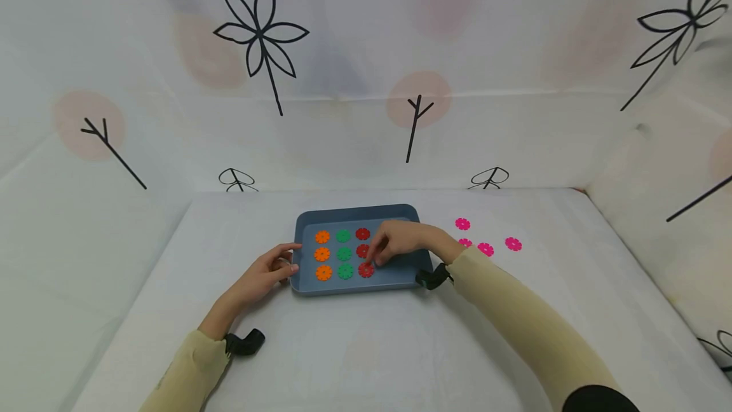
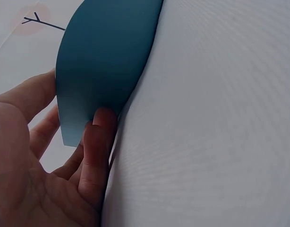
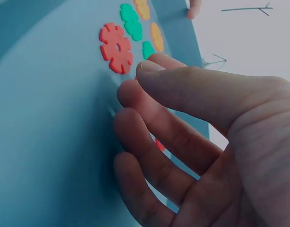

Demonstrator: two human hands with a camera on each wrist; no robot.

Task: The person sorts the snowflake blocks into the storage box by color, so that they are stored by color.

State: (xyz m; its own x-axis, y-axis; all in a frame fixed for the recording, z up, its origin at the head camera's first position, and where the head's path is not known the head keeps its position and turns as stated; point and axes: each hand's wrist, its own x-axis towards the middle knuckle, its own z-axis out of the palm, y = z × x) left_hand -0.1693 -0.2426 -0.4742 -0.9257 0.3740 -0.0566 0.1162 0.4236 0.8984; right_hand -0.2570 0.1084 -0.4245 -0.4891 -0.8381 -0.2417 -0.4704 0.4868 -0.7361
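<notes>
A blue-grey tray (image 1: pixel 320 213) lies on the table with three columns of flower-shaped plastic discs: orange discs (image 1: pixel 323 254), green discs (image 1: pixel 344 253) and red discs (image 1: pixel 363 234). My left hand (image 1: pixel 265 274) grips the tray's left side, and in the left wrist view its thumb and fingers bracket the tray wall (image 2: pixel 105 52). Over the tray, my right hand (image 1: pixel 396 240) hovers with fingertips right at the nearest red disc (image 1: pixel 366 270). In the right wrist view its fingers (image 3: pixel 135 130) are loosely bent with nothing held, and a red disc (image 3: pixel 108 40) lies flat just beyond the thumb tip.
Several pink discs (image 1: pixel 513 244) lie on the white tablecloth (image 1: pixel 366 348) to the right of the tray, one partly covered by my right forearm. Behind the table hangs a white cloth wall (image 1: pixel 354 138) printed with leaves. Black straps with cameras (image 1: pixel 246 342) sit at the wrists.
</notes>
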